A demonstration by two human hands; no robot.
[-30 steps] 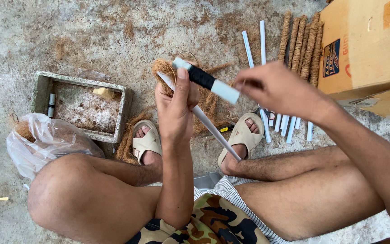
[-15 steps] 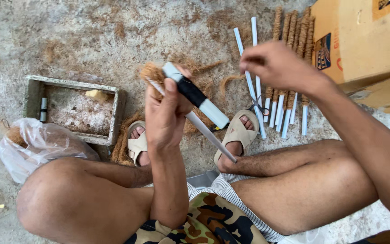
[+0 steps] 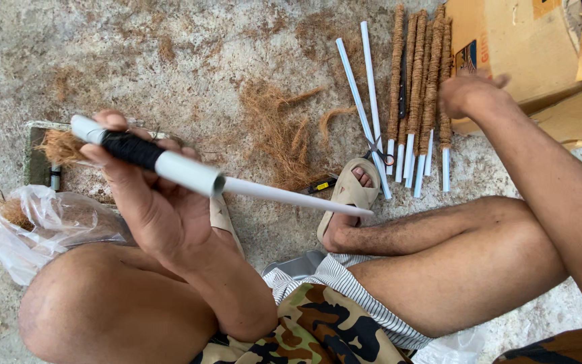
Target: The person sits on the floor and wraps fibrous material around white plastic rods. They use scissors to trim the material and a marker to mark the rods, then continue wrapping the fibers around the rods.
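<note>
- a rough concrete floor [image 3: 170, 54] strewn with brown coir fibre fills the view, with the person's bare knees at the lower edge; the view now sits closer than half a second ago.
- a cardboard box [image 3: 506, 47] stands at the floor's upper right corner.
- a crumpled clear plastic bag [image 3: 42, 229] lies at the left edge, just below a shallow rectangular tray [image 3: 35, 162], which is now mostly hidden behind the left hand.
- coir-wrapped sticks [image 3: 419, 74] lie in a row beside the box, with two bare white tubes [image 3: 365, 87] just to their left and small scissors [image 3: 376, 148] at their lower ends.
- the left hand [image 3: 149, 202] is closed around a thick white pipe [image 3: 183, 172] wound with black thread, a thinner white tube [image 3: 291, 197] sticking out of its end; it has swung leftward and lower.
- the right hand [image 3: 469, 94] has pulled away from the pipe and now hovers over the wrapped sticks; whether it grips anything cannot be told.
</note>
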